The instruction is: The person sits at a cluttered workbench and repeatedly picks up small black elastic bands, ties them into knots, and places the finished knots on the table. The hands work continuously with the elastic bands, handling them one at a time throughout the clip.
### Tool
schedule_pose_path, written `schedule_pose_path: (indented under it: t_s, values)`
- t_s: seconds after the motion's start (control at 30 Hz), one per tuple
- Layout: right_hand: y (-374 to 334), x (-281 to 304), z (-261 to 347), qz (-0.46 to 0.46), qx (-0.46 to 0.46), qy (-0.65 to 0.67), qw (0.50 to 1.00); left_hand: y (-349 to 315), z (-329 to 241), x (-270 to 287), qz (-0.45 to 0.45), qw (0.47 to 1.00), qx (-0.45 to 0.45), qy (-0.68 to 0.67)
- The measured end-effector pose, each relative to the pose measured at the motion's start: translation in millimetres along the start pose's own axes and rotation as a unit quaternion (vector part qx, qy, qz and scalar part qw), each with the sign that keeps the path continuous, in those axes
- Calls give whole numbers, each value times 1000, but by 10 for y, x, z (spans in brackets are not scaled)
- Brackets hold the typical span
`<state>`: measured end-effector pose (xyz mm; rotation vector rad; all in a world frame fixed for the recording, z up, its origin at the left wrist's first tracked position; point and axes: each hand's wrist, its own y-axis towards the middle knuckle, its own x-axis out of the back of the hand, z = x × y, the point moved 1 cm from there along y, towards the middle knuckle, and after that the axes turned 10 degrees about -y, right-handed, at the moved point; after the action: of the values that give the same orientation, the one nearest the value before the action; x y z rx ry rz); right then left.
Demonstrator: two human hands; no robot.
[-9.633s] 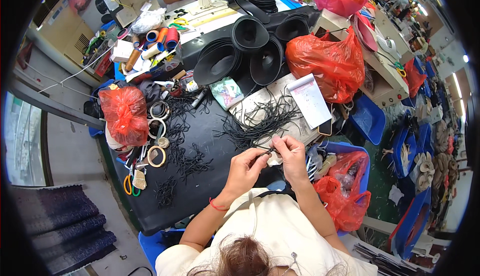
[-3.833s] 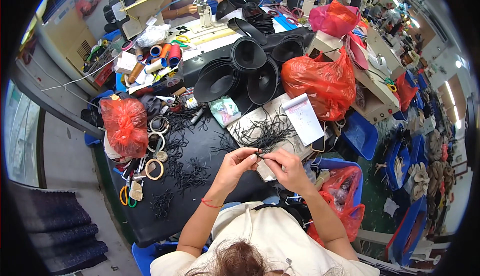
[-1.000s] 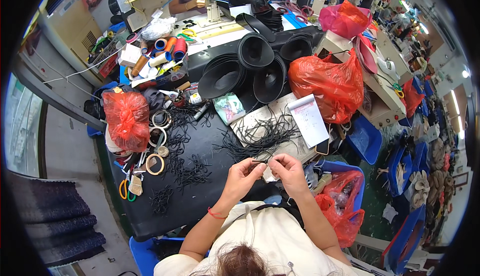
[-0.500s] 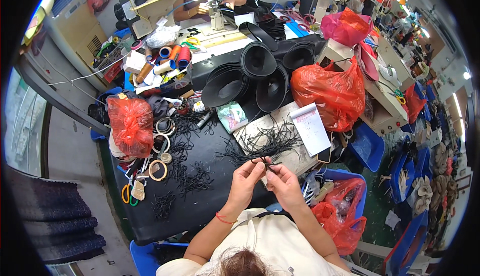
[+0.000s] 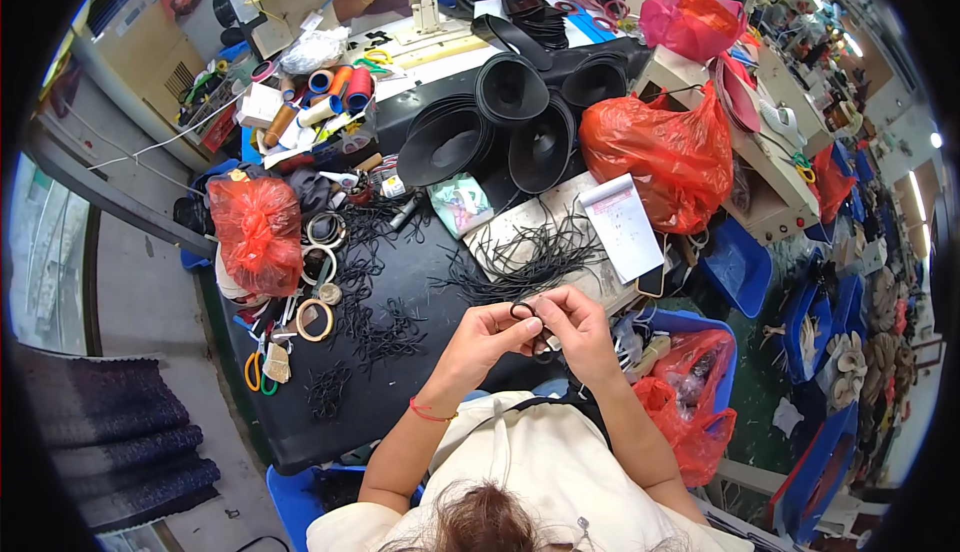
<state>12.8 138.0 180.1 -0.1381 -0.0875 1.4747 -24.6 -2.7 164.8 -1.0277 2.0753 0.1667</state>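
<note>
The left hand (image 5: 480, 344) and right hand (image 5: 582, 334) pinch a black cord (image 5: 514, 308), its small loop standing above the fingertips, nearer the person than the notepad (image 5: 622, 232). The notepad's writing is too small to read.

A red bag (image 5: 262, 242) (translucent) sits beside tape rolls (image 5: 300, 318) — scissors (image 5: 249, 372) nearby.

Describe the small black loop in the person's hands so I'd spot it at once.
Start at the black tabletop and its pale board, heaped with black cords. Nearer the person, the left hand and right hand meet, a small black loop poking up between them. Unlike cords lying loose, it is held in the fingers.
</note>
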Motion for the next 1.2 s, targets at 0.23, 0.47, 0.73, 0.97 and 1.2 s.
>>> schedule_pose_path:
  t_s: [0.23,0.47,0.73,0.97,1.2]
  values:
    - [23,10,-59,-3,-50,21,999,-29,43,20,-4,1000,27,-12]
    - [47,129,-134,-148,-26,-3,989,17,150,86,-130,979,-54,-148]
    - [18,46,-223,-58,-4,-28,998,15,169,59,-84,996,6,18]
    - [-61,45,-284,-96,28,-67,993,-66,166,3,-49,994,-1,100]
    - [-26,-12,-395,-134,-49,141,980,-144,288,-56,-86,922,-169,338]
